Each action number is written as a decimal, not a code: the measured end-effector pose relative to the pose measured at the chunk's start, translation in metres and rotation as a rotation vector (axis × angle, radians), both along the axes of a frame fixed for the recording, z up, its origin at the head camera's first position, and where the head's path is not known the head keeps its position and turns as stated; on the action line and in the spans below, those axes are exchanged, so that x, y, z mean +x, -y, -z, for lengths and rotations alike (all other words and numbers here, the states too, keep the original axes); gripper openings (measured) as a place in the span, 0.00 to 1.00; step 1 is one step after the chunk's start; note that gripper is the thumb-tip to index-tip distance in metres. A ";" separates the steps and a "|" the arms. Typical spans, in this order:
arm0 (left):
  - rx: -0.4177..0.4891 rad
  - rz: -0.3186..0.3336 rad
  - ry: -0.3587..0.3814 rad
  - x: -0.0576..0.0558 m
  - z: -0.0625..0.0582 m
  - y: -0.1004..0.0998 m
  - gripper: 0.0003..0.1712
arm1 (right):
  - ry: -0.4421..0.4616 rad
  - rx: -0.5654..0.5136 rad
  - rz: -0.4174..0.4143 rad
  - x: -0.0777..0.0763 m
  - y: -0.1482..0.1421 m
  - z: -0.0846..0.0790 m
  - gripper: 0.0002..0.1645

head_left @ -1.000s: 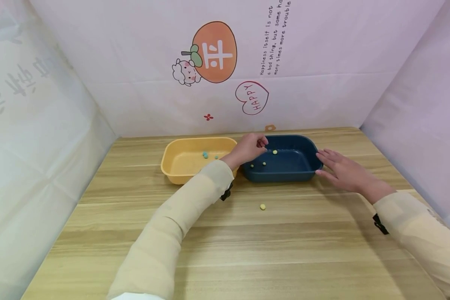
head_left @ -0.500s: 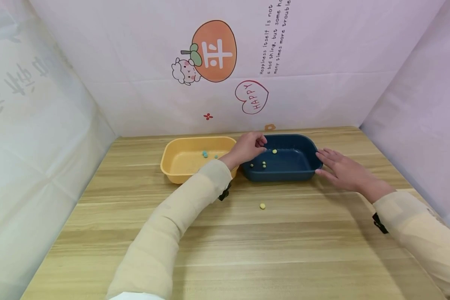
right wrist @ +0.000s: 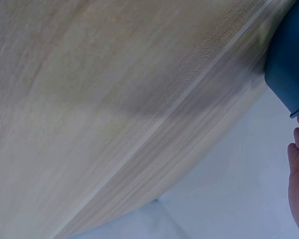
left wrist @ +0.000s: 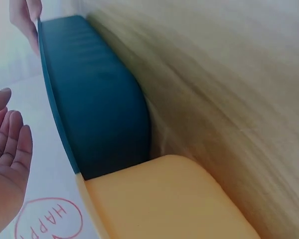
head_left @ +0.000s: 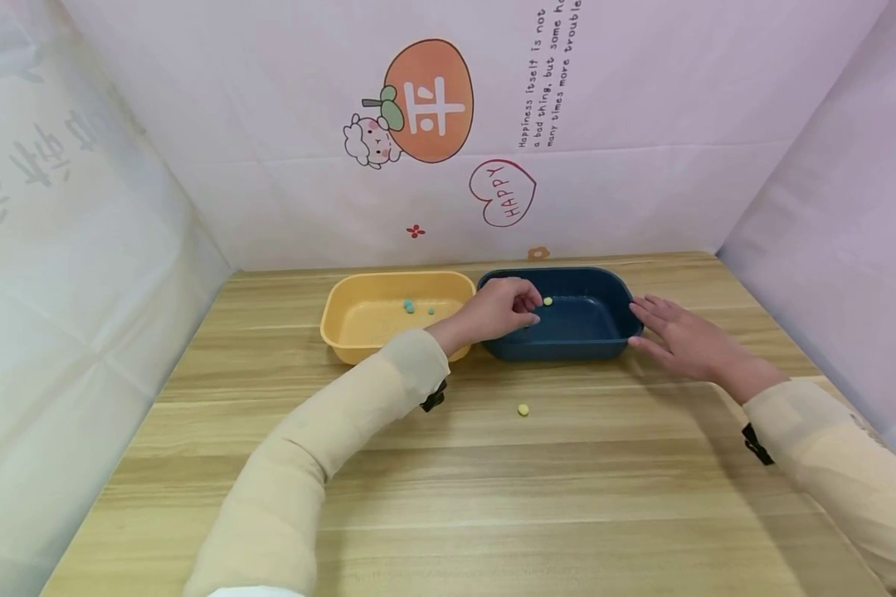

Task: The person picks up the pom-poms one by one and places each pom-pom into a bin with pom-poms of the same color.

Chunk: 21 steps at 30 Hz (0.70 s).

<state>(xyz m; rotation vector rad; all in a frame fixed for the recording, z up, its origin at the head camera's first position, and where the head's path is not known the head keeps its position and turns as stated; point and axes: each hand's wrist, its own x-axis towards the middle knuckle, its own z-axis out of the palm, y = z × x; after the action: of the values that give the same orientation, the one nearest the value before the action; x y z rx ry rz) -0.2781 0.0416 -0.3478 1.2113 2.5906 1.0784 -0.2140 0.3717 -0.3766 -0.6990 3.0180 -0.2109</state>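
Observation:
My left hand (head_left: 502, 308) hovers over the left part of the dark blue basin (head_left: 590, 350), its fingers loosely bent and the thumb apart from them. Nothing shows between those fingers in the left wrist view, where the hand (left wrist: 7, 149) is partly cut off. A small yellow pellet (head_left: 548, 302) lies in the basin just beyond the fingertips; other pellets there are mostly covered by the hand. With straight fingers, my right hand (head_left: 687, 340) touches the basin's right rim. On the table in front lies another yellow pellet (head_left: 523, 410).
Left of the blue basin, nearly against it, stands a yellow basin (head_left: 351, 325) holding a few small blue-green pellets (head_left: 408, 307). Both stand near the back edge of the wooden table (head_left: 538, 514). White printed cloth (head_left: 284, 199) rises behind and at the sides.
One more small pellet appeared in the blue basin half a second ago. Since then my left hand has shifted slightly nearer and rightward, covering pellets there. The right hand has stayed still.

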 end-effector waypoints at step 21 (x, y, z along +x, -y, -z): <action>-0.271 0.329 0.020 0.049 0.035 0.016 0.12 | 0.000 -0.003 -0.013 -0.002 -0.003 0.003 0.43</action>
<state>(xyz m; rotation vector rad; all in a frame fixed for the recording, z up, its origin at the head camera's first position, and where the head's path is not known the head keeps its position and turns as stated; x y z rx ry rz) -0.2292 0.0257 -0.3829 1.4736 2.3127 0.6496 -0.2157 0.3745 -0.3793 -0.7185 3.0126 -0.2156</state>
